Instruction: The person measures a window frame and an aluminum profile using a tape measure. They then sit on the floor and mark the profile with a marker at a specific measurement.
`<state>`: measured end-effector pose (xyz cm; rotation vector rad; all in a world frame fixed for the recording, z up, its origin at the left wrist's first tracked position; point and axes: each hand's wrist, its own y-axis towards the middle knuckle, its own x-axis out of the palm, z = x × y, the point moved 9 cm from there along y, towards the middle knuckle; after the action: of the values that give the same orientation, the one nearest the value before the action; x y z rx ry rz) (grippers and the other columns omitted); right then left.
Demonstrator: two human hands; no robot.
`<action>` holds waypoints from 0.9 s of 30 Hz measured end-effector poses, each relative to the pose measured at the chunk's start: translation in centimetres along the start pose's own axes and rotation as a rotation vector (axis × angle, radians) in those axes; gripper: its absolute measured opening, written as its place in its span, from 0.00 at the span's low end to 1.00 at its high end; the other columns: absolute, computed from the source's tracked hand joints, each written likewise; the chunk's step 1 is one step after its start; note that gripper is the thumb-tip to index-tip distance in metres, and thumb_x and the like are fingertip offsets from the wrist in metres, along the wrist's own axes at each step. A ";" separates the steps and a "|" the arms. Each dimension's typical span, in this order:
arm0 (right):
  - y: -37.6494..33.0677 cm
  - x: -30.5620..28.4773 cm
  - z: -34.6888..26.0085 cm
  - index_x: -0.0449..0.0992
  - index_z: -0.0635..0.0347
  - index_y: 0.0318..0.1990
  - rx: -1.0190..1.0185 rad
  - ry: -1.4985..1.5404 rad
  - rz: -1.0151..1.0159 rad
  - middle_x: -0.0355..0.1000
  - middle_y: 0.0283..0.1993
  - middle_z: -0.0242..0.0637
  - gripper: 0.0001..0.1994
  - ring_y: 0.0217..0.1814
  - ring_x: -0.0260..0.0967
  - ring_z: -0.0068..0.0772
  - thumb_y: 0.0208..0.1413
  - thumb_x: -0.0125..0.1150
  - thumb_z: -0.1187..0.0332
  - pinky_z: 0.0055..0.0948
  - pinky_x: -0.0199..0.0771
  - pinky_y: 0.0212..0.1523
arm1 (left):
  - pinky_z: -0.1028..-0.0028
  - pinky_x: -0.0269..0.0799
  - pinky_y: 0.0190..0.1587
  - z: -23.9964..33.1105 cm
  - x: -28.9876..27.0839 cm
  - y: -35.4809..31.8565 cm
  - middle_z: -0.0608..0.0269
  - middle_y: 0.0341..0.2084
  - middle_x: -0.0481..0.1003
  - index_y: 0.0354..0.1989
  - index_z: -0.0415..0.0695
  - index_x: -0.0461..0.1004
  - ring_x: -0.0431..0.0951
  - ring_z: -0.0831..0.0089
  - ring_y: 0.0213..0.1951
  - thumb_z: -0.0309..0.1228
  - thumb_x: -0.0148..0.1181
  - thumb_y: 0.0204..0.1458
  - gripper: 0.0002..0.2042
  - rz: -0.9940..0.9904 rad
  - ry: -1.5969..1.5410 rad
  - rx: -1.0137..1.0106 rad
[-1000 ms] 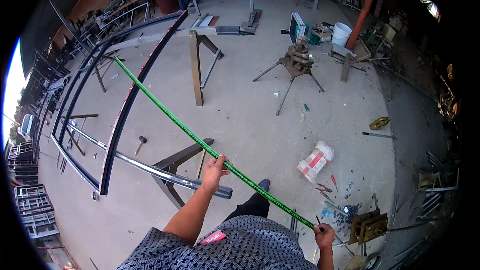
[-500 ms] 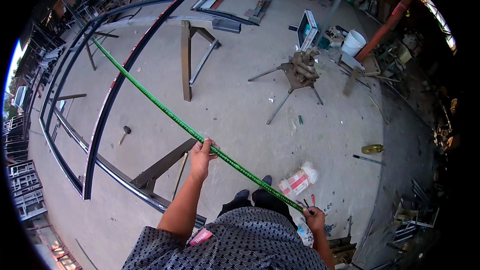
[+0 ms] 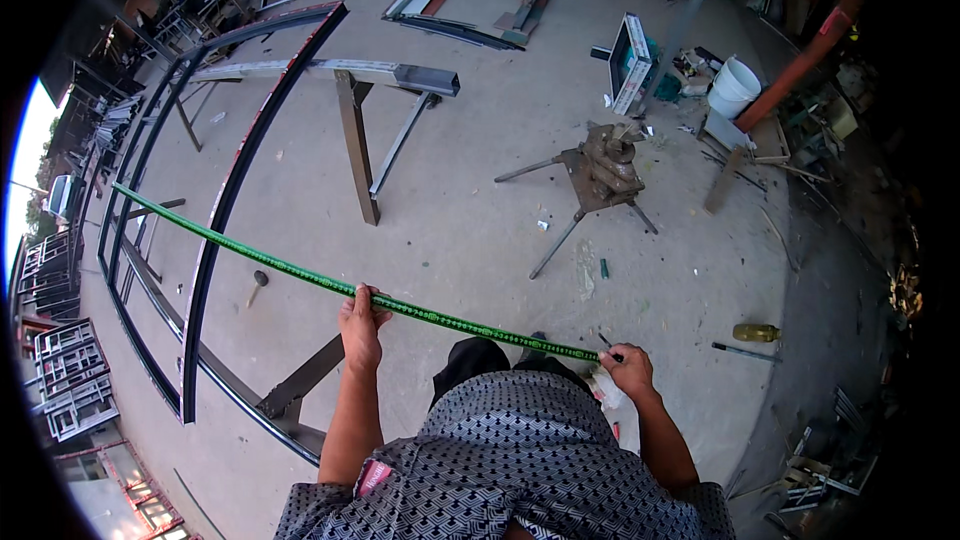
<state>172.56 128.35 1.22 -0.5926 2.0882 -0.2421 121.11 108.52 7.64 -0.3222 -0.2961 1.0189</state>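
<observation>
A long green tape-measure blade [image 3: 460,319] stretches across in front of me, its far end over the dark metal frame [image 3: 232,170] on the left. My left hand [image 3: 361,330] is closed around the blade near its middle, thumb on top. At the blade's near right end, my right hand [image 3: 631,374] pinches it between thumb and fingers. A short thin dark stick shows by the right fingertips; what it is I cannot make out. The blade passes above the frame's near long bar; whether it touches is unclear.
Brown trestle legs [image 3: 357,155] stand under the frame and a silver beam [image 3: 350,69]. A mallet [image 3: 257,286] lies on the floor. Ahead right are a rusty vise stand [image 3: 598,175], white bucket [image 3: 734,87] and orange post [image 3: 800,65]. A yellowish bottle [image 3: 756,332] lies at right.
The blade's far end has swung left and nearer, so it lies more crosswise. My right hand has risen, and the left has moved left along with the blade. The view has shifted too.
</observation>
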 end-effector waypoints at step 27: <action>44.3 -9.4 -25.5 0.84 0.54 0.36 -0.006 -0.049 0.015 0.80 0.32 0.40 0.14 0.34 0.79 0.42 0.57 0.68 0.54 0.39 0.74 0.36 | 0.79 0.76 0.32 18.6 20.1 43.0 0.68 0.29 0.78 0.38 0.47 0.74 0.78 0.81 0.31 0.43 0.55 0.68 0.13 -0.005 -0.097 0.033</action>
<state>141.65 169.96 5.14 -0.5808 2.0457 -0.2112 90.28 149.10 9.44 -0.2427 -0.3676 1.0347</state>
